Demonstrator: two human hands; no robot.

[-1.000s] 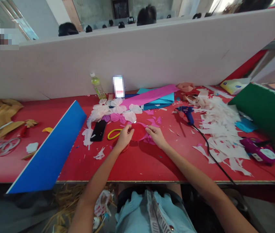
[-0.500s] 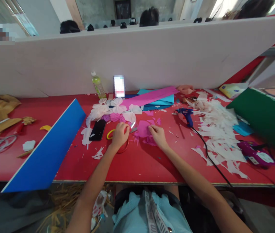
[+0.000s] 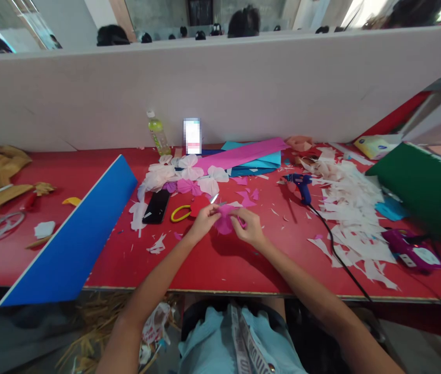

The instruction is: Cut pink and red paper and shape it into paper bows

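Observation:
Between my two hands is a piece of pink crepe paper [image 3: 224,222], rounded in outline. My left hand [image 3: 205,220] pinches its left edge, while my right hand [image 3: 248,226] grips the right side with bent fingers. Scissors with a yellow handle loop [image 3: 181,213] lie on the table just beyond my left hand, their blades partly covered. Behind them sit white paper petals [image 3: 189,169] and pink petals [image 3: 189,187]. Small pink scraps [image 3: 246,198] are scattered past my right hand.
A black phone [image 3: 157,206] lies left of the scissors. To the right are a blue glue gun [image 3: 302,188] with its cord and a heap of white paper strips [image 3: 355,208]. Blue [image 3: 76,239] and green [image 3: 423,192] boards stand at either side. A bottle [image 3: 158,136] stands behind.
My left hand has moved right, away from the scissors, and taken hold of the pink paper. My right hand has drawn the paper nearer, and both hands are now close together.

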